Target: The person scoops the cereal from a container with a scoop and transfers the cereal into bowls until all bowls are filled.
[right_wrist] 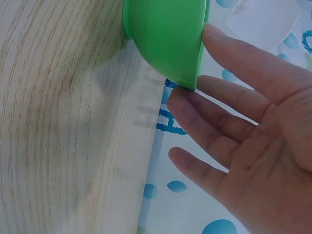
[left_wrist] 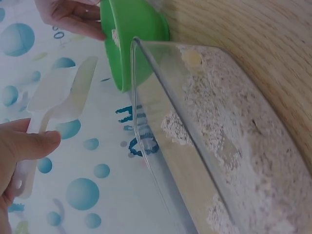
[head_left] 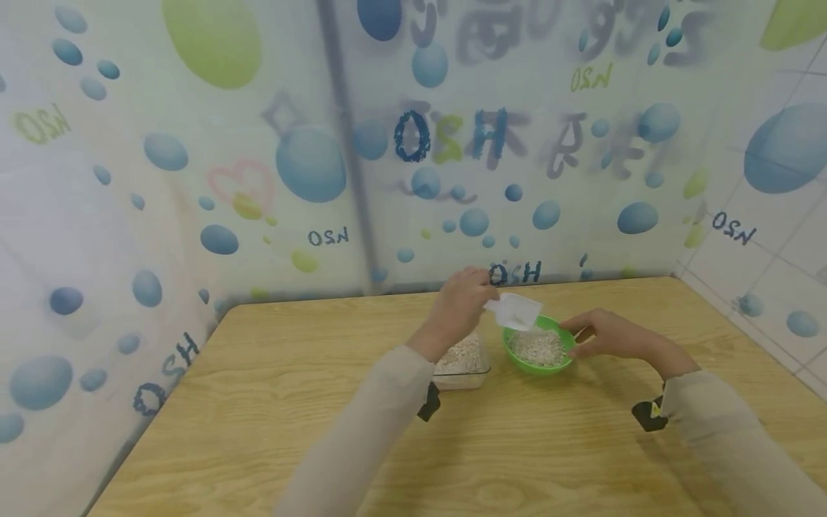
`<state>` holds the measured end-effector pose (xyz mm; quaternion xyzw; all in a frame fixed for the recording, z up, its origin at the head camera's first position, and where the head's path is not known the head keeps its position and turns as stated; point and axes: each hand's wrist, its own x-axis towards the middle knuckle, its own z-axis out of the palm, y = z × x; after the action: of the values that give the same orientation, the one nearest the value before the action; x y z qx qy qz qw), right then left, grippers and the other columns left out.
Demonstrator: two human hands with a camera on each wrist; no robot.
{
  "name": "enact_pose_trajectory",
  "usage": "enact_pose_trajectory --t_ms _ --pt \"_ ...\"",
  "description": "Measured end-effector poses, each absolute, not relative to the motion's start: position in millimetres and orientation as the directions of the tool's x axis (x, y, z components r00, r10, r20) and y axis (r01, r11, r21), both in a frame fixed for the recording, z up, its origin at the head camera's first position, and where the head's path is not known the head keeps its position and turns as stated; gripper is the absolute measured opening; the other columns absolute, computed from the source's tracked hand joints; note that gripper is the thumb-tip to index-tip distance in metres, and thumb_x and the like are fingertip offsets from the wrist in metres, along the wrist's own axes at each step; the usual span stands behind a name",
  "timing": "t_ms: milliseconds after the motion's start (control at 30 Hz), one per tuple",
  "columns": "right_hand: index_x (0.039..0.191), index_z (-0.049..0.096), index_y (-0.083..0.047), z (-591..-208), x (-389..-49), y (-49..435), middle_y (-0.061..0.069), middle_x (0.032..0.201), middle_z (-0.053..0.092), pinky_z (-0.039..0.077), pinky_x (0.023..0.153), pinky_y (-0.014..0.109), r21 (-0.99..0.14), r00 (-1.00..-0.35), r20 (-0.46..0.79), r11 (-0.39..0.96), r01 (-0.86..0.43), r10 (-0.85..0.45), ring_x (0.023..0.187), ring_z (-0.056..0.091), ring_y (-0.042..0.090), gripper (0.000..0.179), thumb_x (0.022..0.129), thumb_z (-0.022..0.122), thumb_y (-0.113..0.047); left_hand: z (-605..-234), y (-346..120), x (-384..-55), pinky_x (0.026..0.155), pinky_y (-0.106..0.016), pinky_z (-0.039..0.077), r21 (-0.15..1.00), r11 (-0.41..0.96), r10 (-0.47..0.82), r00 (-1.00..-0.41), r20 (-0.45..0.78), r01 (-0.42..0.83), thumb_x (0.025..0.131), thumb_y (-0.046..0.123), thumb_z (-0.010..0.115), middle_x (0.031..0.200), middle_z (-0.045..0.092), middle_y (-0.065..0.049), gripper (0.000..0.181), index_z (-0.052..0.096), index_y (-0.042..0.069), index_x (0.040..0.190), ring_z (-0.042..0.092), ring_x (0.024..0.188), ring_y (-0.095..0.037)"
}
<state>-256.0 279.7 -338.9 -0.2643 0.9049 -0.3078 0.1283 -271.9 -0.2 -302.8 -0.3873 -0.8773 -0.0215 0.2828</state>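
My left hand [head_left: 460, 305] grips the handle of a white plastic scoop [head_left: 517, 311], thumb laid along it in the left wrist view. Its scoop end is tilted over the left rim of a green bowl [head_left: 538, 369]. Pale oat-like flakes [head_left: 538, 347] fill the lower part of that bowl. At the bowl's right side is my right hand [head_left: 610, 335], fingers spread and mostly straight. In the right wrist view its thumb and fingertips [right_wrist: 178, 97] touch the bowl's rim. Below my left hand stands a clear rectangular container [left_wrist: 146, 146] with more flakes, partly hidden by that hand in the head view.
Both vessels stand side by side on a wooden table [head_left: 258, 402], toward its far edge. A patterned curtain [head_left: 291, 143] with blue and green dots hangs behind and to the left. White tiles [head_left: 788, 251] show at the right.
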Motion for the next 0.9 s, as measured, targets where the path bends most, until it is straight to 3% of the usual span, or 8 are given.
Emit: enact_pose_trajectory --t_ms 467,900 --pt "0.122 0.052 0.011 -331.2 -252.9 277.1 0.026 0.114 0.056 0.049 0.075 0.042 -0.559 -0.857 -0.038 0.721 -0.408 -0.514 0.099 0.056 0.038 0.053 0.083 0.067 -0.022 -299.2 -27.5 -275.2 0.074 -0.024 0.044 0.027 0.683 0.636 -0.613 0.469 0.729 0.076 0.014 0.075 0.088 0.062 -0.001 0.022 0.072 0.011 0.098 0.055 0.081 -0.017" --pt "0.123 0.050 0.010 -318.0 -246.5 241.9 0.023 0.114 0.057 0.047 0.080 0.043 -0.563 -0.807 -0.001 0.667 -0.487 -0.591 0.099 0.057 0.033 0.051 0.086 0.065 -0.021 -298.8 -63.6 -274.7 0.075 -0.026 0.046 0.214 0.711 0.583 -0.731 0.355 0.670 0.079 0.020 0.072 0.091 0.062 -0.002 0.028 0.069 0.008 0.104 0.056 0.085 -0.016"
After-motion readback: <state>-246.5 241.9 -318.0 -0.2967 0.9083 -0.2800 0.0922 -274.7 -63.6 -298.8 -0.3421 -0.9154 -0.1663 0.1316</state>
